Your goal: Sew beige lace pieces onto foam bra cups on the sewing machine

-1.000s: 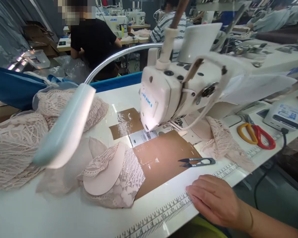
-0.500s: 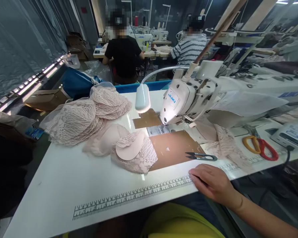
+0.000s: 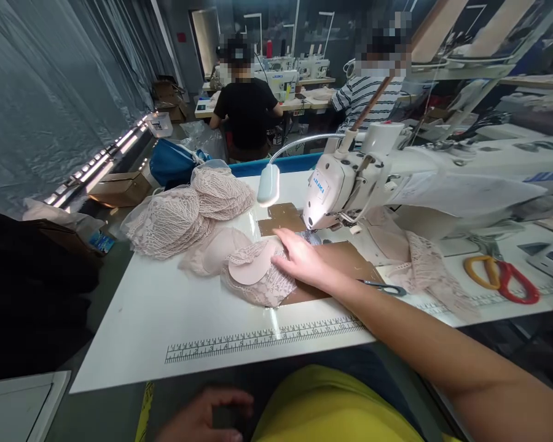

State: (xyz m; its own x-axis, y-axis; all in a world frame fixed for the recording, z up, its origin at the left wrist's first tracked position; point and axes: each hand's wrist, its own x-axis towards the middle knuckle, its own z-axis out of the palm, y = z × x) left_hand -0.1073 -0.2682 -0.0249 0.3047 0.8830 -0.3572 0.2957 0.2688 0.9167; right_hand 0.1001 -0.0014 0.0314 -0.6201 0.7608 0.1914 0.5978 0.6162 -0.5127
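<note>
My right hand reaches across the white table and rests flat on a pink lace bra piece with a smooth cup pad on top, just in front of the white sewing machine. Its fingers are spread and hold nothing. My left hand hangs below the table edge near my lap, fingers loosely curled and empty. A brown card sheet lies under my right wrist.
A heap of pink lace sits at the table's back left. Thread snips lie by my forearm, and red and yellow scissors lie to the right. A gooseneck lamp hangs over the needle. Two people sit at machines behind.
My right hand left the table's front edge and moved forward and left onto the lace piece. My left hand came into view at the bottom. The view pulled back and up.
</note>
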